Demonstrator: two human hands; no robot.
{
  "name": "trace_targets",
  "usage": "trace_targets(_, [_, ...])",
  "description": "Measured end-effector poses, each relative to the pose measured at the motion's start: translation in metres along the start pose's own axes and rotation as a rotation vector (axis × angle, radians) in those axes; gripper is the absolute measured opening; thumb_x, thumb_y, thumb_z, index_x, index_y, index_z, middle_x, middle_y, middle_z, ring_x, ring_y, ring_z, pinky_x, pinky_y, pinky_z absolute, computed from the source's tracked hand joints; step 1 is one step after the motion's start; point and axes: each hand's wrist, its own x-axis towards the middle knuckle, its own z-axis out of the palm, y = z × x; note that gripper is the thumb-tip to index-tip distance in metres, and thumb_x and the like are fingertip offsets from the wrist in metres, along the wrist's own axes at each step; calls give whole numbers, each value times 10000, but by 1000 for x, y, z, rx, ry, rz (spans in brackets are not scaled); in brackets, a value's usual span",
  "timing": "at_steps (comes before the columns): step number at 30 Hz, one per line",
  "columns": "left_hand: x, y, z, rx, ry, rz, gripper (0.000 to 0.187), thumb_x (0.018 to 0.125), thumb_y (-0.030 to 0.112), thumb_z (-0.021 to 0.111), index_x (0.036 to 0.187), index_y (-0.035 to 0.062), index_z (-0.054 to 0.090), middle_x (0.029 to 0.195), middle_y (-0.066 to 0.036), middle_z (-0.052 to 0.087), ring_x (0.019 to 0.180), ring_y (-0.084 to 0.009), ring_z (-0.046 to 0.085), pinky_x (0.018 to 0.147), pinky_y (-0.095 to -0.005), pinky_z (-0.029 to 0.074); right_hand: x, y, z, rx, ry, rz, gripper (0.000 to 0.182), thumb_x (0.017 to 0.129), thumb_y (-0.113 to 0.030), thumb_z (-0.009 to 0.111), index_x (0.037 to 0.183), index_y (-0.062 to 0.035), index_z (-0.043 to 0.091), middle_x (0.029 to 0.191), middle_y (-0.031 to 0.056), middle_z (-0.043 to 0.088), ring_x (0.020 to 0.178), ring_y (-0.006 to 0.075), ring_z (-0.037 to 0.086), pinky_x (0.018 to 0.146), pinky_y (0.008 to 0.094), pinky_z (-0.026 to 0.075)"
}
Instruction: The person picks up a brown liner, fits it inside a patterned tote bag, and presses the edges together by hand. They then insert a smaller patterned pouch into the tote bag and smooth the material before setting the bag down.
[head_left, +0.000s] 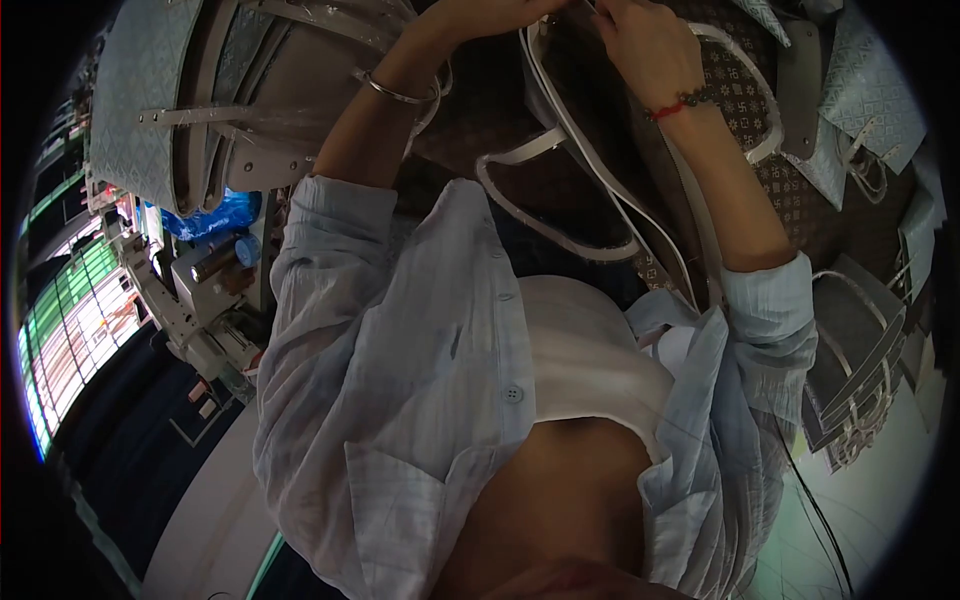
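Note:
My left hand (493, 14), below a silver bangle, is at the top edge of the view. Its fingers are partly cut off and look pinched together. Close beside it, my right hand (652, 45), with a red-and-beaded bracelet at the wrist, is closed with curled fingers. Something thin and pale shows between the two hands, too small to name. Both hands are over a dark brown patterned bag (745, 115) with pale edging. One looped pale handle (560, 228) hangs toward my body, and another handle (772, 105) curves beside my right wrist.
Stacked pale-blue patterned bags (135, 85) with grey straps lie at the left. Beyond my left elbow stand a sewing machine (190, 300) and a blue plastic wrapping (215, 215). Further pale-blue bag pieces (875, 100) and grey bags (850, 350) with straps are on the right.

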Motion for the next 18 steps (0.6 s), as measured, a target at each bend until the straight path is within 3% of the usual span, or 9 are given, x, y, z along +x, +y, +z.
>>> trace_targets(5, [-43, 51, 12, -38, 39, 69, 302, 1028, 204, 584, 1275, 34, 622, 1247, -98, 670, 1064, -120, 622, 938, -309, 512, 5, -11, -33, -32, 53, -63, 177, 929, -161, 670, 1065, -55, 631, 931, 146, 711, 749, 366, 697, 648, 437, 562])
trace_targets(8, [-87, 71, 24, -76, 58, 89, 304, 1030, 203, 586, 1279, 33, 618, 1266, -97, 669, 1080, -117, 620, 950, -308, 512, -9, -11, -36, 98, 34, -88, 246, 923, -136, 675, 1143, -33, 635, 948, 169, 717, 758, 377, 698, 675, 444, 557])
trace_targets(10, [-93, 66, 31, -89, 70, 98, 304, 1031, 203, 586, 1281, 32, 617, 1272, -97, 669, 1086, -115, 620, 955, -307, 512, -13, -11, -30, 89, 150, -105, 290, 924, -121, 672, 1191, -25, 613, 914, 175, 718, 780, 391, 699, 678, 454, 562])
trace_targets(12, [-111, 44, 61, 27, 225, 315, 424, 1074, 300, 506, 1378, 10, 564, 1107, -52, 669, 1018, -135, 594, 905, -268, 472, -16, -21, -34, 37, 88, -36, 315, 921, -116, 675, 1213, -27, 598, 922, 179, 718, 792, 400, 697, 681, 457, 565])
trace_targets(13, [-115, 44, 69, 25, 236, 314, 424, 1074, 300, 506, 1378, 10, 564, 1107, -52, 669, 1018, -135, 594, 905, -268, 472, -19, -28, -37, -15, 24, 42, 342, 918, -111, 677, 1236, -28, 583, 929, 183, 718, 805, 409, 696, 684, 460, 568])
trace_targets(15, [-120, 42, 78, -250, 247, 293, 419, 1080, 261, 497, 1433, 36, 527, 1152, -37, 657, 1073, -123, 571, 962, -252, 437, -20, -40, -46, -56, -20, 67, 362, 919, -124, 676, 1259, -56, 573, 982, 173, 716, 811, 411, 697, 679, 456, 571])
trace_targets(16, [-122, 42, 77, -256, 260, 296, 419, 1080, 261, 497, 1433, 36, 527, 1152, -37, 657, 1073, -123, 571, 962, -252, 437, -19, -46, -54, -100, -54, 103, 383, 920, -137, 674, 1282, -83, 562, 1035, 162, 715, 818, 413, 697, 675, 453, 575])
trace_targets(18, [-122, 41, 76, -178, 214, 241, 472, 1090, 279, 486, 1495, 36, 464, 1305, -34, 622, 1227, -141, 546, 1082, -275, 399, -14, -58, -74, -225, -26, 43, 358, 916, -151, 678, 1257, -102, 583, 1080, 146, 705, 829, 402, 700, 684, 443, 576])
